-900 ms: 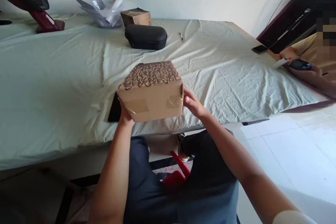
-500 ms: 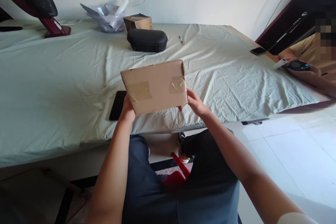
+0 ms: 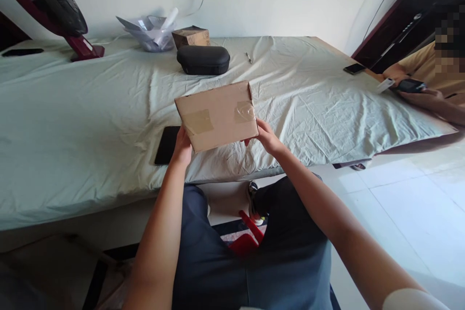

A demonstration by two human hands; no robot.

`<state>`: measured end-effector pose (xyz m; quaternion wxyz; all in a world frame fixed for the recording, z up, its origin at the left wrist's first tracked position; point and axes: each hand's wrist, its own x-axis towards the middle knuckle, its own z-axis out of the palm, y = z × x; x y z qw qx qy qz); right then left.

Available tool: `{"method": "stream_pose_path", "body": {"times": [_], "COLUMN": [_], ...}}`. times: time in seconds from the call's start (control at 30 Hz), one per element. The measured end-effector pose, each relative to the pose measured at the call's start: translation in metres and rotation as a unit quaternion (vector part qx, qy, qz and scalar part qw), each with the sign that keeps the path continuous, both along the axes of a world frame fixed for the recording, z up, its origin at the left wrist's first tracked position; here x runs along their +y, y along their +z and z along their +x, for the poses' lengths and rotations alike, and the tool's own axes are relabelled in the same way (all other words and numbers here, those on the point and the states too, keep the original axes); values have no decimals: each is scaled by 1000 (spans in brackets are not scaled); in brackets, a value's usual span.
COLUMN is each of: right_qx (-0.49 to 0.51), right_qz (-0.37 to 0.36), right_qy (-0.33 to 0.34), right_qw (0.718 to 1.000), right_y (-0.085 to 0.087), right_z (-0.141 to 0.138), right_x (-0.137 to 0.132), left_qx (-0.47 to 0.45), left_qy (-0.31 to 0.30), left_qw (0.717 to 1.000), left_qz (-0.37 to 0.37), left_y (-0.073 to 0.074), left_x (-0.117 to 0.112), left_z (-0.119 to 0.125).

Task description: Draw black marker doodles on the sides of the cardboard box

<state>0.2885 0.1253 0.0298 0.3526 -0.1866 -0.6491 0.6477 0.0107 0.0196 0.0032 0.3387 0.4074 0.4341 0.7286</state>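
Observation:
A brown cardboard box [image 3: 222,118], with strips of clear tape at both ends of its facing side, is held up over the cloth-covered table [image 3: 109,106]. My left hand [image 3: 183,147] grips its left end, fingers mostly hidden behind it. At the lower right corner my right hand [image 3: 268,136] is closed on the box, with a fingertip showing beneath. The box tilts, its right end higher than its left. Partly behind my left hand lies a flat black tablet-like thing [image 3: 166,146] on the cloth.
Toward the wall stand a black hard case [image 3: 203,60], a smaller cardboard box [image 3: 192,36], a clear plastic bowl [image 3: 150,41] and a fan [image 3: 82,48]. A pen [image 3: 248,57] lies behind my box. At right, another person's hands [image 3: 421,89] hold a dark device near a phone [image 3: 354,69].
The camera view has shifted slightly. The box, still in both my hands, appears a little further right and tilted slightly more.

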Motion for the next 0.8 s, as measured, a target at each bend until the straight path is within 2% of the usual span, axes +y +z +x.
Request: {"method": "stream_pose_path", "body": {"times": [0.1,0.3,0.43,0.53,0.8], "right_qx": [2,19,46,46,3], "right_qz": [12,62,86,96,142], "right_qy": [-17,-132,-172,-168,-181], "right_qw": [1000,989,980,980,973], "right_y": [2,18,26,35,67], "right_z": [0,-1,-6,-10,-7], "right_x": [-1,-10,-13,-17,-33], "left_qx": [-5,-73,-63,-33,-23], "left_qy": [-20,-79,-127,-157,-116], "left_qw": [1000,994,987,984,992], "left_qz": [-5,-22,-70,-73,-44], "left_y": [5,17,11,5,6], "left_x": [-2,-9,-8,-5,-3], "left_z": [2,6,1,-1,6]}}
